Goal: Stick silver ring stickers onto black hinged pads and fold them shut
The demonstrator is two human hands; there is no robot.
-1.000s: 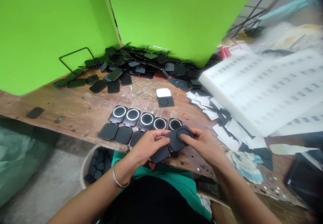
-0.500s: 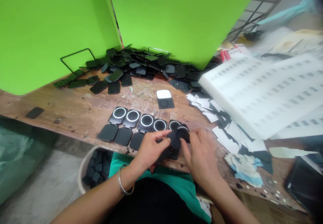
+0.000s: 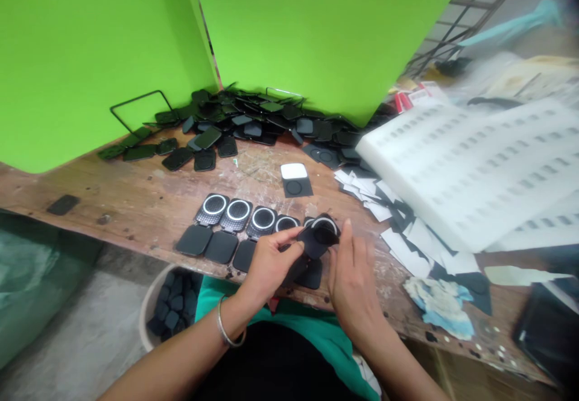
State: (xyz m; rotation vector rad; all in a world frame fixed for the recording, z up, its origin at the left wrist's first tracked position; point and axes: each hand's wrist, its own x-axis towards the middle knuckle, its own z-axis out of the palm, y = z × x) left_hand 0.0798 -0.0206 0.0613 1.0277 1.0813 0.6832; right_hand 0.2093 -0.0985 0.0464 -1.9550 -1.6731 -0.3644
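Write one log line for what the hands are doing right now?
left hand: holds black folding piece | right hand: fingertips on same piece | place: wooden bench, beside row of opened pieces

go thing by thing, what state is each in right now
left hand: gripping the black folding case
right hand: fingers on the case's upper flap
black folding case: held above the bench edge, partly folded
row of cases: lying opened flat, ring sides up
pile of black cases: heaped loose
white foam tray: tilted, resting on paper scraps
bucket: holding black pieces
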